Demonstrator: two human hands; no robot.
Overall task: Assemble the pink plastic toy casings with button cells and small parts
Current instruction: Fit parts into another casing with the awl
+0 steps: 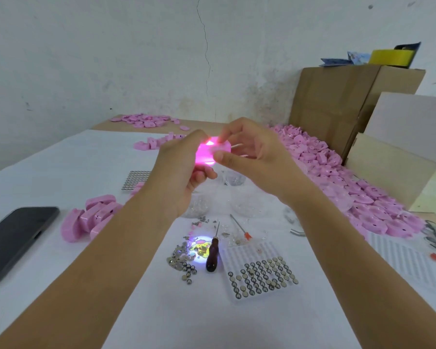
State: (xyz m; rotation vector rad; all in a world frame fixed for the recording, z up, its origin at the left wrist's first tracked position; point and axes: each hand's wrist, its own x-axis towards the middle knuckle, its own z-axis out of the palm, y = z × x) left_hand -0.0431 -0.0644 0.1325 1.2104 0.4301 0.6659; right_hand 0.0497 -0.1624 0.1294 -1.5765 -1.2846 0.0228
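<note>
Casing (213, 152) was up in the air, well above the bench (86, 159), held between both your grips. Left grip (184, 172) was curled round its left side from below. Right grip (247, 152) pinched its right edge, thumb beneath and fingers on top. Which face pointed down, I could not tell.

The casing glowed pink. A lit cartoon disc (200, 248) lay on the bench just beside the awl (213, 255). Judgement: you held the piece high and over the white surface so that its light would throw a readable picture, which makes this a function check on an assembled unit rather than a fitting step.

Cells (262, 275) sat in rows in a tray (227, 255) near your right forearm, with loose ones (186, 269) left of the awl. Both were close in, presumably to keep reaches short.

A large pile (337, 177) of pink parts ran along the right. A small stack (91, 217) stood at the left, beside a phone (15, 240). Judgement: stock on the right, finished work on the left.

Risk: a two-point pinch on a small shell could pop a loose cover.
</note>
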